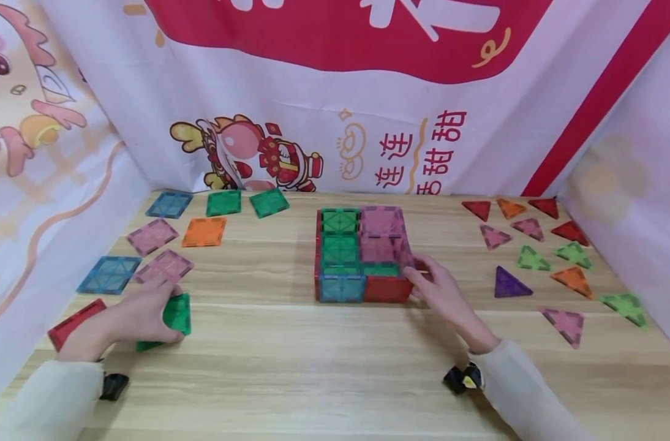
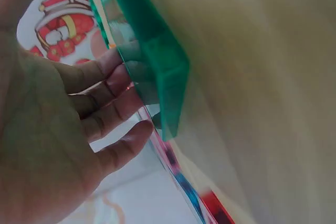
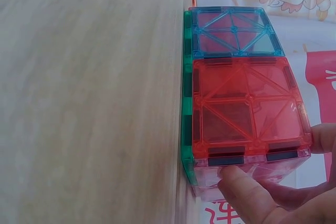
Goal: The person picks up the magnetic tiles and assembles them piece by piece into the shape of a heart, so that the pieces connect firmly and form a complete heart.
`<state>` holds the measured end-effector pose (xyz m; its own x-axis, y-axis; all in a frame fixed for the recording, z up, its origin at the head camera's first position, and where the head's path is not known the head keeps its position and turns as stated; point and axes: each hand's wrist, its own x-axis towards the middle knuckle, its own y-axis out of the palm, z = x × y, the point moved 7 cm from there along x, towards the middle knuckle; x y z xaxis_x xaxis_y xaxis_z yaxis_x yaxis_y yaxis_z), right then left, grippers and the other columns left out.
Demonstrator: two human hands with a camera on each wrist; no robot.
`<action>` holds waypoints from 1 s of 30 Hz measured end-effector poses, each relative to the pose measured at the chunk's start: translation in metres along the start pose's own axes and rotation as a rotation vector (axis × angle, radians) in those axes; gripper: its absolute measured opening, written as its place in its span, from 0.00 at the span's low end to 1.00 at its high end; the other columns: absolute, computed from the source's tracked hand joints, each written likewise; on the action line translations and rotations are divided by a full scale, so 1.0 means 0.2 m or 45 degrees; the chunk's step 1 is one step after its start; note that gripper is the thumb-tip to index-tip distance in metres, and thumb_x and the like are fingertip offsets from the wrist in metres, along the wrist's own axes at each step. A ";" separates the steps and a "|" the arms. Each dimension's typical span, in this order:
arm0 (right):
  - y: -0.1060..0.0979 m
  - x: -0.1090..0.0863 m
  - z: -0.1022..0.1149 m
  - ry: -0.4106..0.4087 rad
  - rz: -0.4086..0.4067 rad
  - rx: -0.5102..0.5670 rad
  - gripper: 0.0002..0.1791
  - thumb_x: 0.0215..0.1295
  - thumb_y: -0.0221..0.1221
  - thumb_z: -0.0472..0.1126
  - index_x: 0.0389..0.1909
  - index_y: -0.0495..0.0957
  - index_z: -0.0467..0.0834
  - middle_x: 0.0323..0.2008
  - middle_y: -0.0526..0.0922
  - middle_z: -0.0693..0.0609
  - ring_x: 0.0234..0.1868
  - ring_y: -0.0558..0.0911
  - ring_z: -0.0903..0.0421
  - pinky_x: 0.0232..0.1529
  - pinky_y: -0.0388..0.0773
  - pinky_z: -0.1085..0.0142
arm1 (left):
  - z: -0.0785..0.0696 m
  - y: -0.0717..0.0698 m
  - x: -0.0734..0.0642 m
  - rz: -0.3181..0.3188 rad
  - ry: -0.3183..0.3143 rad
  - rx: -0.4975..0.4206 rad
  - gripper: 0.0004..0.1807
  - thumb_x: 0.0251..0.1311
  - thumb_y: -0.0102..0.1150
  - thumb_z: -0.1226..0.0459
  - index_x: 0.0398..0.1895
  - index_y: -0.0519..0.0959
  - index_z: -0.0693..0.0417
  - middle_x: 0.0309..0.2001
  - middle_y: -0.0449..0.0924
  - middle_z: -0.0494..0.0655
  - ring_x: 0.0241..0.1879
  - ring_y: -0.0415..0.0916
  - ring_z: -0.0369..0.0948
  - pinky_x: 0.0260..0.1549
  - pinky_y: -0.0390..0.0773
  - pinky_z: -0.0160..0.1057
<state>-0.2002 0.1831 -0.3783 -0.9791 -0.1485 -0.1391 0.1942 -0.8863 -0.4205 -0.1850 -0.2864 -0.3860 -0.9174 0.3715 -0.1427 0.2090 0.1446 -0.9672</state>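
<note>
A green tile [image 1: 180, 313] was held by the left hand [image 1: 131, 315], with the thumb and fingers bent at its edges and opened only about as wide as the tile. It was held tilted over the left part of the surface [image 1: 291, 380], probably so that an edge was left free for turning. Whether 1 or 2 green tiles were held could not be told.

The box [image 1: 340, 291], built of coloured tiles, was placed near the middle, presumably because it could be reached there by 2 hands. Its pink right wall [image 1: 405, 251] was gripped near the front corner by the right hand [image 1: 440, 291], with the fingers partly closed about it; by this, it seemed, the box was steadied, since such thin walls might be pushed over easily.

The square tiles [image 1: 204, 231] were laid flat at the left and 12 triangular tiles [image 1: 511, 285] at the right, likely so that each shape could be found quickly.
</note>
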 end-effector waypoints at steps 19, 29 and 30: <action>-0.01 0.01 0.00 -0.023 -0.001 0.006 0.29 0.74 0.46 0.50 0.69 0.59 0.38 0.62 0.68 0.36 0.59 0.74 0.42 0.51 0.79 0.55 | -0.32 -0.06 0.35 0.035 0.068 -0.006 0.42 0.45 0.66 0.44 0.54 0.70 0.68 0.50 0.74 0.60 0.44 0.73 0.48 0.47 0.76 0.53; -0.01 0.00 0.01 -0.027 -0.002 0.010 0.30 0.73 0.46 0.50 0.69 0.59 0.38 0.63 0.68 0.35 0.59 0.74 0.41 0.51 0.79 0.55 | -0.68 -0.29 0.52 -0.070 0.187 0.061 0.41 0.46 0.65 0.42 0.59 0.74 0.60 0.58 0.73 0.60 0.51 0.72 0.52 0.49 0.77 0.55; -0.01 0.00 0.01 -0.026 -0.002 0.010 0.29 0.73 0.46 0.50 0.69 0.59 0.38 0.63 0.68 0.35 0.59 0.74 0.41 0.51 0.79 0.55 | -0.71 -0.31 0.53 -0.081 0.208 0.059 0.42 0.46 0.65 0.42 0.59 0.74 0.60 0.59 0.73 0.60 0.52 0.72 0.53 0.51 0.76 0.56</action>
<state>-0.2012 0.1841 -0.3765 -0.9804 -0.1561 -0.1199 0.1923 -0.8900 -0.4135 -0.2460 -0.1251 -0.3113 -0.8601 0.5078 -0.0482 0.1326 0.1313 -0.9824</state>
